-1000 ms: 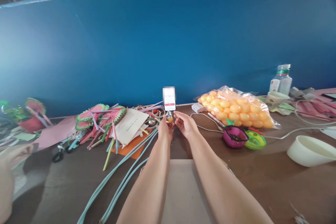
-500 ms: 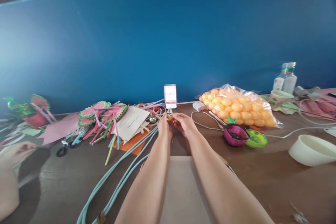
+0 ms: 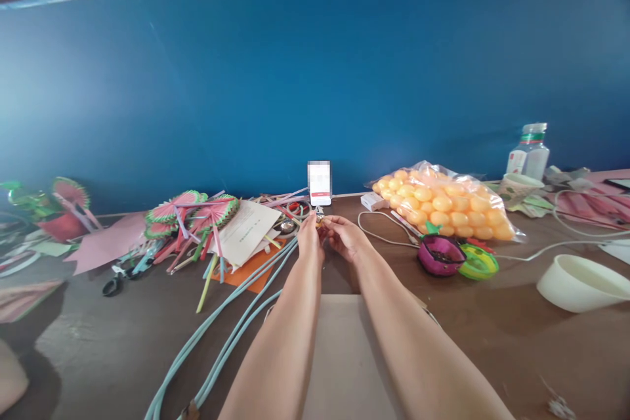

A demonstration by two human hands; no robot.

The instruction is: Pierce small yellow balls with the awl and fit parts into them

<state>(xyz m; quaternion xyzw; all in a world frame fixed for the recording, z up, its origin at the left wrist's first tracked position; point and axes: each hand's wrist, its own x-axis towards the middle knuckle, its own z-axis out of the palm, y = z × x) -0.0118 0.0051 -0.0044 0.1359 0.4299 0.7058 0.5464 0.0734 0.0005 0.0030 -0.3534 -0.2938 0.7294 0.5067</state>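
Observation:
Both of my hands meet in the middle of the table, in front of a propped-up phone (image 3: pixel 320 185). Between the fingertips is a small, shiny, gold-coloured round piece (image 3: pixel 319 219), partly covered by the fingers. My left hand (image 3: pixel 309 237) is closed around its left side. From the right, my right hand (image 3: pixel 344 236) pinches it with thumb and forefinger, the other fingers curled. Just left of my hands lies a shiny silver round piece (image 3: pixel 286 227) among red-handled scissors and strips.
To the left are watermelon-patterned paper fans (image 3: pixel 177 211), a white printed sheet (image 3: pixel 246 226) and pale blue tubing (image 3: pixel 221 315). A bag of orange balls (image 3: pixel 443 203), a purple pouch (image 3: pixel 441 256) and a white bowl (image 3: pixel 581 285) stand right. Another person's arm (image 3: pixel 10 377) shows at far left.
My hands stay together on the gold piece, which has turned and is more covered by the fingers. The other person's hand at far left has withdrawn, leaving part of an arm visible.

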